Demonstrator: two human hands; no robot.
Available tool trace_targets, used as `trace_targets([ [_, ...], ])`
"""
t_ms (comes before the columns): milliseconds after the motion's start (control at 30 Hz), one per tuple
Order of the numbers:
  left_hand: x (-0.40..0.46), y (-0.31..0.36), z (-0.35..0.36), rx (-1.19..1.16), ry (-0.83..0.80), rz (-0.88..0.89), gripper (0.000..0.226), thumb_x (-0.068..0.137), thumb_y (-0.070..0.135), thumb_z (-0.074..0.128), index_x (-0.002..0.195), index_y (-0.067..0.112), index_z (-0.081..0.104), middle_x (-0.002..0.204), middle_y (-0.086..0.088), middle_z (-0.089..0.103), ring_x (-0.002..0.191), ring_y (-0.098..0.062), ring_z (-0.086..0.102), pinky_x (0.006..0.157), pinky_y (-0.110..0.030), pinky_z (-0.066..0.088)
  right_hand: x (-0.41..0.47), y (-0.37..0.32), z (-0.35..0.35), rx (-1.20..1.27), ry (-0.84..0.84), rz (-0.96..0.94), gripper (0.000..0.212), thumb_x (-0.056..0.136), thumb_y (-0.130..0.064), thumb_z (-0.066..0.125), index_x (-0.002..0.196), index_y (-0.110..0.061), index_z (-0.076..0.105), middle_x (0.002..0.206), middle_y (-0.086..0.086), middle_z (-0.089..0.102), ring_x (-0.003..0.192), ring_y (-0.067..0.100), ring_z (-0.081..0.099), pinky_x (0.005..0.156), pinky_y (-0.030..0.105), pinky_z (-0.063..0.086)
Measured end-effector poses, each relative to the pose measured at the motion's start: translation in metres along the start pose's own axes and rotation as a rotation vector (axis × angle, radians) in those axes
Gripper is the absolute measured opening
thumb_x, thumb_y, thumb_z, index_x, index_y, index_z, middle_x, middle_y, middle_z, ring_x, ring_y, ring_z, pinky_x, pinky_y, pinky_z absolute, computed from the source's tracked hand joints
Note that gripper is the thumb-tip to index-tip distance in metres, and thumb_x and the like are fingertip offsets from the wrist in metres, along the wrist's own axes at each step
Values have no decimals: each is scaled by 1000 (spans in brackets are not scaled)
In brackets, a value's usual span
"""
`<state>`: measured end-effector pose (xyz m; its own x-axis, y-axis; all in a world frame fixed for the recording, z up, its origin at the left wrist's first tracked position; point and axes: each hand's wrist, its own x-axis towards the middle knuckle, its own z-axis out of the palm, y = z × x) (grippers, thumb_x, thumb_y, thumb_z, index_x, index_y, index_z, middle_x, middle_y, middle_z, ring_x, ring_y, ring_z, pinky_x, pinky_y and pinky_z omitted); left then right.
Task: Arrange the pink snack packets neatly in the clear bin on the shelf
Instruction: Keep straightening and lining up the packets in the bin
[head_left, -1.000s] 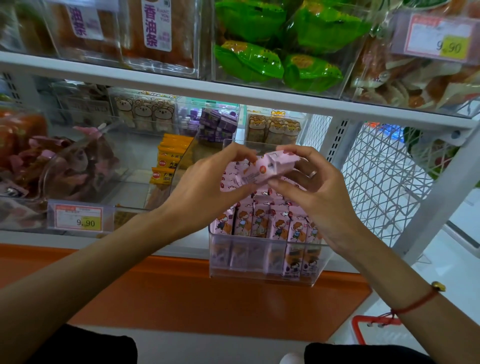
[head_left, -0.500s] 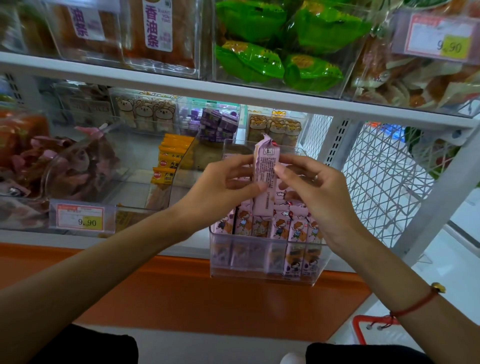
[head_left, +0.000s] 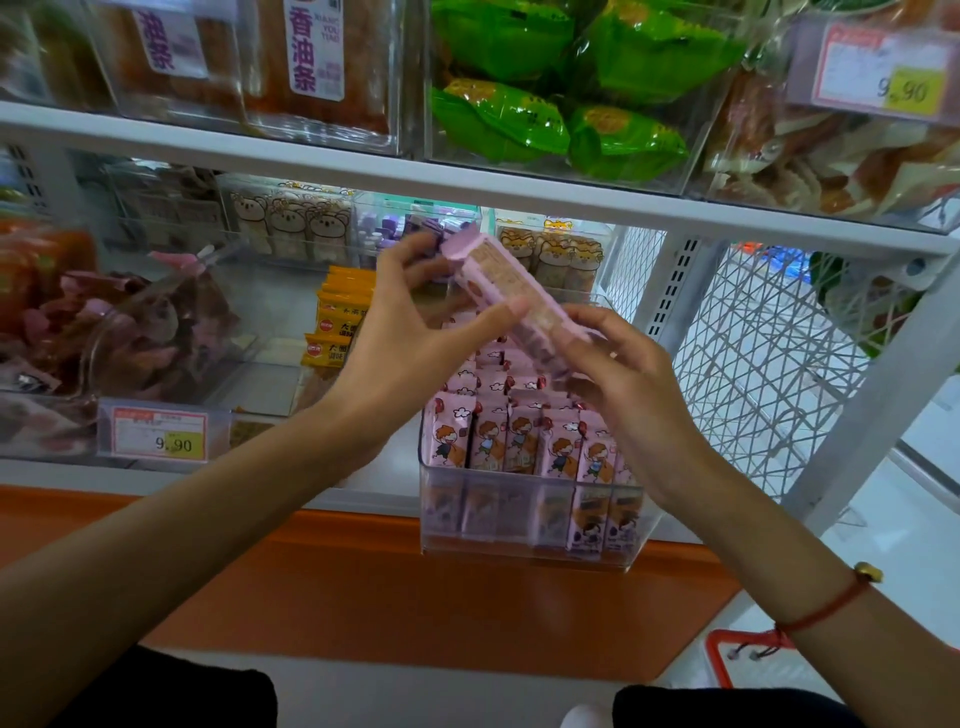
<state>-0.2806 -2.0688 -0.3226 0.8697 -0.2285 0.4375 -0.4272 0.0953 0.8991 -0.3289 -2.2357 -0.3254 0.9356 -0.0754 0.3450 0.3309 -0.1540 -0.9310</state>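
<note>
A single pink snack packet (head_left: 511, 301) is held in the air above the clear bin (head_left: 524, 525), tilted so that its upper end points far-left and its lower end near-right. The left hand (head_left: 415, 343) pinches the packet between the thumb, laid along its near side, and the fingers curled round the upper end; the right hand (head_left: 623, 374) holds the lower end, with its fingers curled about it. The bin stands at the near edge of the white shelf (head_left: 363, 483), partly overhanging it, and is filled with upright rows of matching pink packets (head_left: 524, 441). The step in hand is judged to be the orienting of one packet before insertion. The next move is judged to require that the packet be turned upright, printed face forward, and lowered into a gap in the rows without neighbouring packets being tipped. No such gap can be made out, since the far rows are hidden behind both hands. The print on the held packet is blurred and cannot be read. The lower parts of the stored packets are dimmed by the bin's front wall.
</note>
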Motion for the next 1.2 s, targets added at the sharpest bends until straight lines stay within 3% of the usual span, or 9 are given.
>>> trace_targets([
  [200, 8, 10, -19, 302, -265, 179, 57, 77, 10, 75, 129, 22, 55, 121, 8, 60, 110, -7, 61, 84, -28, 57, 3, 4, -12, 394, -92, 302, 23, 93, -18, 49, 103, -8, 67, 77, 3, 69, 64, 9, 64, 57, 17, 52],
  [300, 10, 11, -24, 443, -202, 226, 45, 74, 32, 73, 117, 34, 61, 113, 17, 64, 101, 1, 62, 80, -21, 57, 3, 5, -14, 401, -120, 264, 30, 81, -27, 59, 105, -10, 66, 76, -2, 70, 67, 9, 65, 58, 16, 52],
  [467, 8, 14, -22, 539, -106, 210, 43, 69, 59, 65, 107, 39, 60, 91, 18, 63, 79, 4, 64, 59, -12, 52, 4, 11, -15, -12, -48, 85, 43, 72, -47, 60, 104, -19, 64, 83, -9, 73, 74, 6, 69, 67, 18, 54],
  [567, 9, 14, -23, 554, -139, 176, 47, 68, 64, 61, 99, 28, 62, 87, 7, 67, 74, -11, 64, 60, -31, 57, 2, 13, -11, -193, -85, 78, 45, 70, -62, 45, 92, -27, 63, 74, -11, 72, 66, 2, 66, 62, 16, 52],
  [633, 12, 15, -26, 560, -231, 143, 53, 67, 61, 61, 103, 22, 62, 98, -1, 64, 85, -18, 64, 68, -38, 57, 2, 14, -10, -294, -112, 74, 51, 69, -66, 40, 94, -27, 63, 79, -5, 73, 69, 11, 66, 65, 29, 53],
  [700, 12, 15, -29, 582, -290, 132, 52, 68, 52, 63, 109, 19, 62, 107, 2, 59, 94, -11, 63, 77, -32, 58, 2, 15, -11, -393, -149, 60, 59, 72, -63, 41, 109, -22, 61, 94, 3, 71, 77, 22, 67, 67, 39, 54],
  [800, 12, 17, -33, 556, -359, 113, 38, 74, 39, 65, 106, 18, 63, 97, 6, 68, 89, -6, 67, 77, -23, 57, 2, 17, -13, -512, -145, 10, 63, 74, -61, 48, 123, -21, 52, 107, -8, 64, 85, 4, 63, 65, 16, 51],
  [1000, 30, 26, -22, 857, -444, 150, 47, 66, 58, 66, 105, 31, 63, 75, 19, 63, 67, 4, 59, 59, -12, 43, 0, 25, -31, -1027, -156, -160, 35, 88, -29, 62, 121, -26, 55, 122, -6, 58, 108, 7, 52, 90, 24, 41],
  [1200, 41, -6, 21, 1110, -643, 140, 55, 77, 47, 72, 123, 20, 56, 113, 4, 60, 96, -9, 58, 79, -22, 46, -3, 32, -31, -1240, -216, -213, 37, 89, -32, 56, 125, -24, 57, 116, -3, 58, 108, 15, 53, 78, 27, 40],
])
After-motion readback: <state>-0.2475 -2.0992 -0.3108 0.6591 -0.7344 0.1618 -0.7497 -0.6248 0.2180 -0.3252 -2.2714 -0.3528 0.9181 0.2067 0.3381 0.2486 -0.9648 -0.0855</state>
